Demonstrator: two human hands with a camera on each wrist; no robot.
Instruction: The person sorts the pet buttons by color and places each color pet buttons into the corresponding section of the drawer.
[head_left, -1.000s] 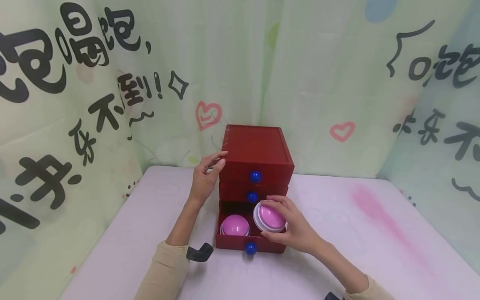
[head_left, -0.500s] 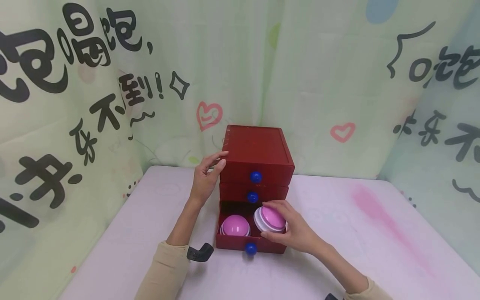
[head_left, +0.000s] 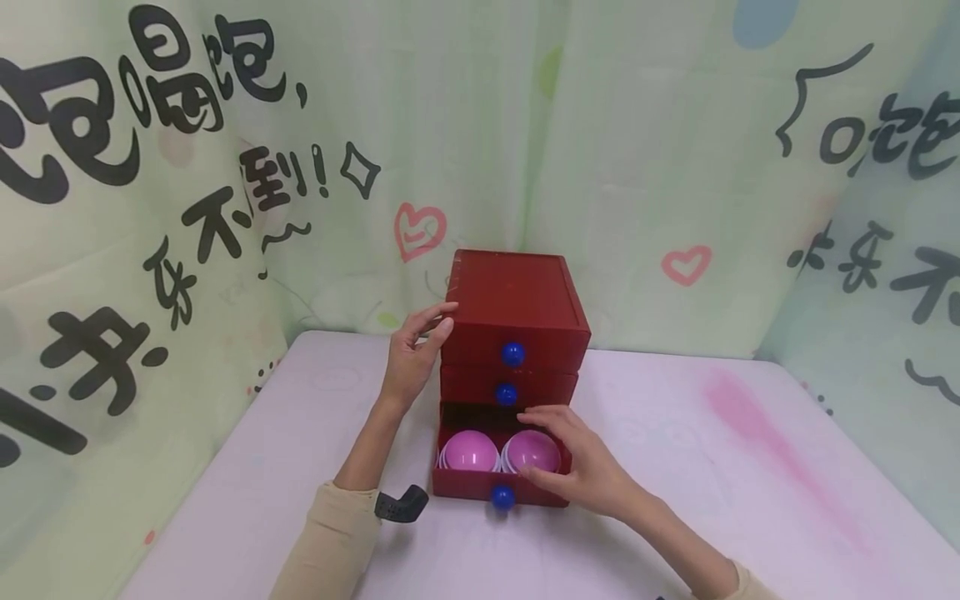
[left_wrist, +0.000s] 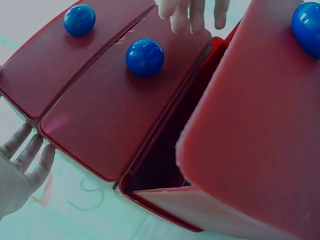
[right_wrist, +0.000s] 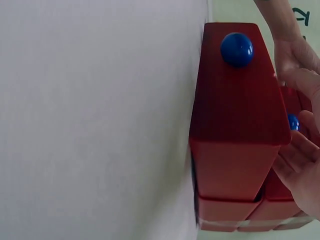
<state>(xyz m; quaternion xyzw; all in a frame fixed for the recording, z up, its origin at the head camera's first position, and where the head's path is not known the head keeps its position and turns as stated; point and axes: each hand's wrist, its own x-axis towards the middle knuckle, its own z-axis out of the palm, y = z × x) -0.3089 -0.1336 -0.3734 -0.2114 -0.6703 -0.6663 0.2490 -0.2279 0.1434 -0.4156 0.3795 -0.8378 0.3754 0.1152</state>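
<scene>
A red three-drawer chest (head_left: 513,292) with blue knobs (head_left: 512,353) stands at the back of the table. Its bottom drawer (head_left: 465,485) is pulled out. Two pink domes with white rims sit in it side by side, the left dome (head_left: 468,450) and the right dome (head_left: 534,450). My right hand (head_left: 581,468) curves round the right dome, fingers behind it and thumb in front. My left hand (head_left: 412,354) rests with straight fingers against the chest's upper left corner. In the left wrist view those fingers (left_wrist: 25,160) lie beside the closed drawers (left_wrist: 120,95).
The chest sits on a pale table (head_left: 712,500) with a pink smear at the right. Printed curtains (head_left: 637,167) close off the back and both sides. A black wrist mount (head_left: 397,504) pokes out by my left sleeve.
My right hand has lowered the right pink dome from above the drawer's front edge down into the drawer, beside the left dome. My left hand has stayed on the chest.
</scene>
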